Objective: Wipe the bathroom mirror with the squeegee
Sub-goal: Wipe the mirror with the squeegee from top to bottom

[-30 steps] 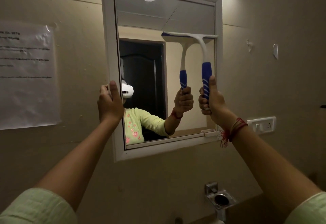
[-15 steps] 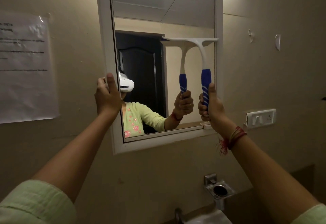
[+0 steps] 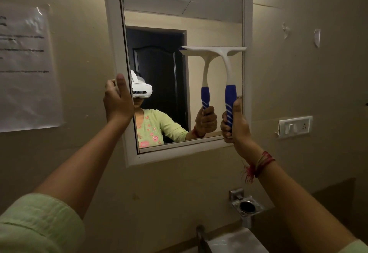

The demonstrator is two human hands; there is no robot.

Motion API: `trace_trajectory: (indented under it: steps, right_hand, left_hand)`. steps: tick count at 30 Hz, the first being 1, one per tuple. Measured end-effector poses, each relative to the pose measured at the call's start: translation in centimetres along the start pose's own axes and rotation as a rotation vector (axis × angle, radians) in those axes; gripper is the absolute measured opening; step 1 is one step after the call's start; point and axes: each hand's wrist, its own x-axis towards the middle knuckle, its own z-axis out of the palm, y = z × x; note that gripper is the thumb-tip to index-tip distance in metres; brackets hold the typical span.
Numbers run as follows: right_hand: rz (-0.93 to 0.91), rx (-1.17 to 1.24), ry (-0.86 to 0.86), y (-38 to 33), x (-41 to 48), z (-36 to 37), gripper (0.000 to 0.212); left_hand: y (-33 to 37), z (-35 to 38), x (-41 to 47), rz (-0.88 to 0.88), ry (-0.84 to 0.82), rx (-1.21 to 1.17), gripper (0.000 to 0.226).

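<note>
beige bathroom wall, white-framed mirror (image 3: 199,14). right hand (image 3: 236,125) fisted tight on the blue grip of the squeegee (image 3: 229,69), blade above it flat on the glass by the frame's right side. left hand (image 3: 117,99) clamped on the frame's left edge. looks mid down-stroke; next: keep even pressure to the bottom edge below the fist

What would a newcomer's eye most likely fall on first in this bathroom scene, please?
Probably the white squeegee with its blue grip, held upright by the right hand against the right side of the white-framed mirror, blade level about halfway up the glass. Next, the left hand gripping the mirror's left frame edge. The paper notice taped on the wall at far left also stands out.
</note>
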Motion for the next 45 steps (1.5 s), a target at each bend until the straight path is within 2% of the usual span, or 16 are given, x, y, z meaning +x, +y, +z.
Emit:
trace_trajectory:
  steps: [13,17,21,24,27,29,45]
  right_hand:
    - [0.049,-0.040,-0.037,3.4,-2.2,-2.5,0.052]
    - [0.055,-0.056,-0.044,4.4,-3.0,-2.9,0.053]
    - [0.095,-0.052,-0.068,5.6,-3.8,-3.6,0.054]
    - [0.106,-0.078,-0.078,6.5,-4.5,-4.1,0.065]
    - [0.094,-0.088,-0.085,7.4,-5.2,-4.8,0.082]
    - [0.094,-0.088,-0.093,7.8,-5.6,-5.2,0.086]
    - [0.146,-0.079,-0.100,11.7,-8.2,-6.4,0.085]
  left_hand:
    - [-0.4,0.2,0.2,-0.006,0.029,0.066,0.051]
    - [-0.4,0.3,0.4,-0.017,0.022,0.084,0.042]
    - [-0.3,0.3,0.3,-0.027,0.025,0.091,0.054]
    - [-0.1,0.2,0.3,-0.020,0.013,0.077,0.053]
    - [-0.1,0.2,0.3,-0.019,0.011,0.084,0.041]
    - [-0.1,0.2,0.3,-0.024,0.007,0.094,0.039]
    - [-0.4,0.3,0.6,-0.049,0.017,0.125,0.037]
